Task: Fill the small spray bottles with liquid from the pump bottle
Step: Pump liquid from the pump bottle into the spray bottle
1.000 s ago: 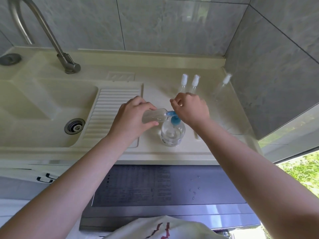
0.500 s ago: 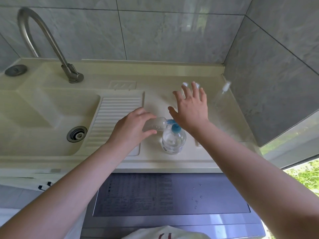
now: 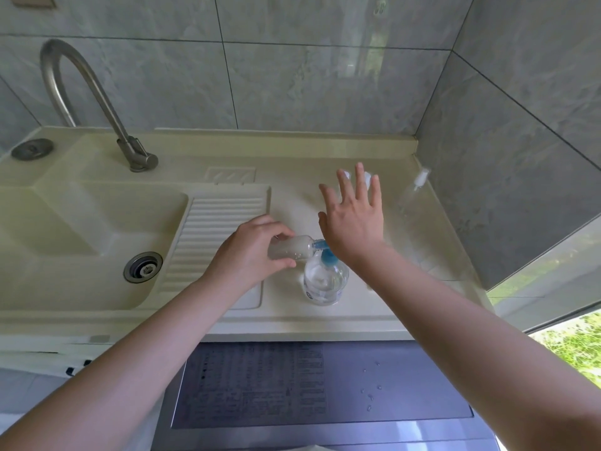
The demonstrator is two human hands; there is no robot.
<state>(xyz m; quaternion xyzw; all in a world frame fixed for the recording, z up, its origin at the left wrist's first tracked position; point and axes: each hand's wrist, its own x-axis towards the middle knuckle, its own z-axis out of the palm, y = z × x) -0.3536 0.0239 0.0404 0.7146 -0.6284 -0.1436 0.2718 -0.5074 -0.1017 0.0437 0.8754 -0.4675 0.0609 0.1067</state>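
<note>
head view: the left hand [image 3: 250, 252] grips a small clear plastic spray bottle [image 3: 291, 247], held on its side with the mouth against the blue spout of the clear round pump bottle [image 3: 326, 278]. the pump bottle stands upright on the cream counter [image 3: 292, 196], right of the ribbed washboard [image 3: 214, 236]. the right hand [image 3: 354, 222] hovers above the pump head, fingers spread and straight, holding nothing. a white-capped clear spray bottle [image 3: 414, 190] stands near the grey tiled wall [image 3: 504, 157]. two white caps behind the right hand's fingers are mostly hidden.
</note>
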